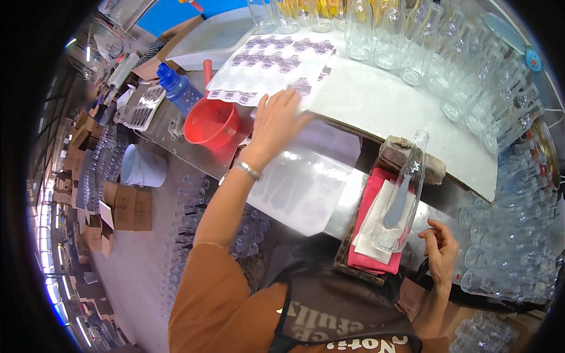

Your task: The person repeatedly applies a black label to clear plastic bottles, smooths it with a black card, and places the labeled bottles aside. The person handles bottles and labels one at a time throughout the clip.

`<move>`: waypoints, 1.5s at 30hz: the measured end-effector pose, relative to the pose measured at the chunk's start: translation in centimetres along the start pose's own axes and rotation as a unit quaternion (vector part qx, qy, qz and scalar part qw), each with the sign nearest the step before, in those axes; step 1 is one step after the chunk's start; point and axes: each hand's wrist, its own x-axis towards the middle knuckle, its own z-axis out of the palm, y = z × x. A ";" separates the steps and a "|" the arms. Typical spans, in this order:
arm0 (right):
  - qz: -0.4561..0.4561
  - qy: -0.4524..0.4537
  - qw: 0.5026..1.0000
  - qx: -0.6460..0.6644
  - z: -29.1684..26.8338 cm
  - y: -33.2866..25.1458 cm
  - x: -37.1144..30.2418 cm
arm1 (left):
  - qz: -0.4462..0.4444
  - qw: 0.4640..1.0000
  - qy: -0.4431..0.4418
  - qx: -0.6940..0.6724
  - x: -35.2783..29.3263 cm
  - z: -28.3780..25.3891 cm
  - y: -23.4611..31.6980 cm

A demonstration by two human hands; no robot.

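A worker's left hand [276, 120], fingers spread flat and holding nothing, presses on the near edge of a glossy sheet of small printed labels [273, 62] on a white board across the desk [376, 103]. The right hand [441, 250], loosely curled and empty, rests just beside a clear glass bottle [403, 194] lying on folded white paper over a pink cloth [368, 232]. A red plastic funnel [212, 123] sits left; rows of empty bottles [471, 88], blurred by glare, crowd the far right.
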 end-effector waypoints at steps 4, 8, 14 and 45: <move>-0.002 -0.006 1.000 -0.008 0.6 -1.2 0.2 | 0.041 0.996 0.072 -0.017 -2.3 -0.1 -0.6; -0.046 -0.015 0.998 -0.025 1.1 -1.9 -0.4 | 0.056 0.980 0.137 -0.131 -1.9 1.5 -2.9; -0.176 -0.066 0.971 -0.150 3.2 -1.7 -2.4 | -0.111 0.920 0.096 -0.365 -4.3 0.7 1.6; -0.162 -0.007 0.976 -0.147 5.8 -1.3 -2.2 | 0.200 0.938 -0.062 -0.275 -11.4 -4.1 20.0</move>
